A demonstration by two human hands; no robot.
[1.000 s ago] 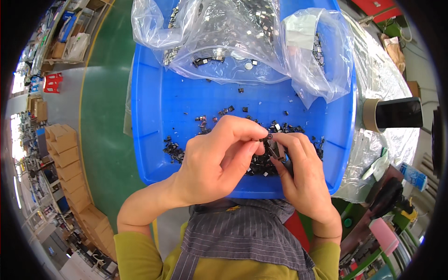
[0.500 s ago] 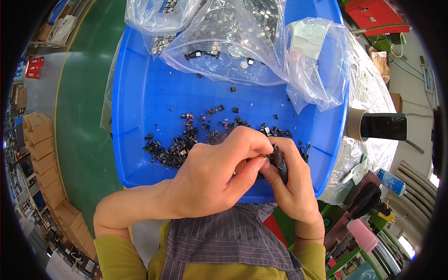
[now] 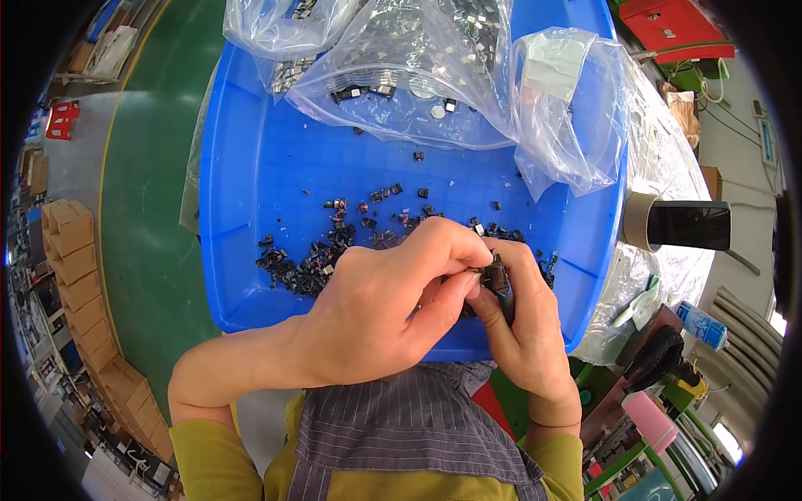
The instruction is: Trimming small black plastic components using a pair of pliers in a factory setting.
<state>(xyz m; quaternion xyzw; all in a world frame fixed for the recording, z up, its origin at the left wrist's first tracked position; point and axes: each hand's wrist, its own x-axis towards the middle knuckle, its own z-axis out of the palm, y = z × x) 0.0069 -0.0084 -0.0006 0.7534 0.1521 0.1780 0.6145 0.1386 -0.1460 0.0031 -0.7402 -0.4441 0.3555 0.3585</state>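
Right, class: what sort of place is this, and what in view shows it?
Probably a factory or workshop: a blue tray holds heaps of small dark parts, clear plastic bags contain many more small pieces, and cardboard boxes stand along a green floor.

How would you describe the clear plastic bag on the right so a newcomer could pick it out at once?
Start with the big blue tray in mid-picture. At its far end, clear plastic bags lie side by side; take the rightmost bag. Only it shows a large whitish rectangular patch.
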